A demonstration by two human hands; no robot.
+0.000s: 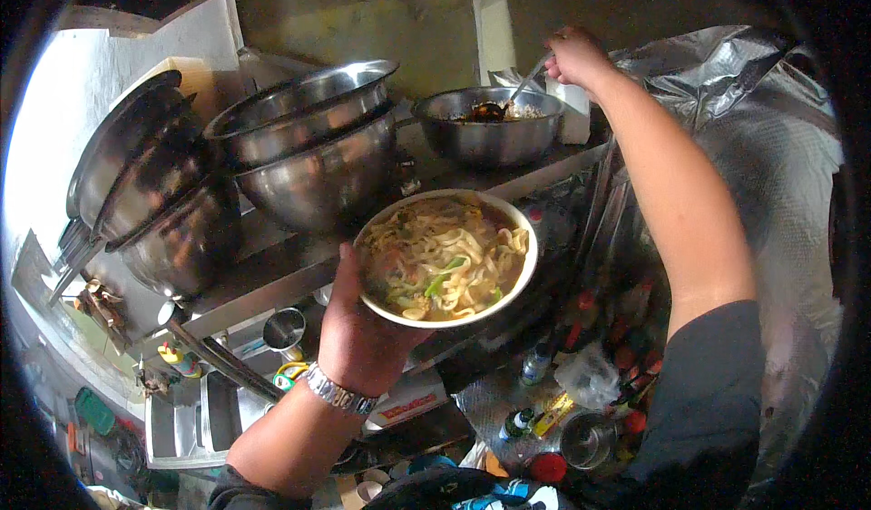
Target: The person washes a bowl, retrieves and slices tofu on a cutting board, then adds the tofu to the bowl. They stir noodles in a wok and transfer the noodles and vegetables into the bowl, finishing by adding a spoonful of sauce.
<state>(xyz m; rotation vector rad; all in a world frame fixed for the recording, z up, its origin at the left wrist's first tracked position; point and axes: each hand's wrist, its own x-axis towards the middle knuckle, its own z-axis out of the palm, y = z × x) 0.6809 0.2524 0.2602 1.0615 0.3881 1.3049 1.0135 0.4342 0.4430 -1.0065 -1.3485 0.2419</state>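
Observation:
My left hand (367, 340), with a metal watch (338, 393) on its wrist, holds a white bowl (529, 265) from below and the left side. Broth, wide noodles (463, 265) and green pieces fill the bowl. Up on the shelf, my right hand (575, 61) grips the handle of a metal spoon or ladle (527, 84). Its head dips into dark red-brown contents inside a stainless steel bowl (493, 139). That steel bowl stands beyond the white one, below my right hand.
Stacked steel bowls (313, 176) stand on the shelf (272, 292) at left, beside more tilted metal pans (143, 190). Foil sheeting (762, 156) covers the right side. Lower down are a metal cup (284, 328), steel trays (184, 421), bottles (536, 366), a plastic bag (590, 381) and a pot (588, 438).

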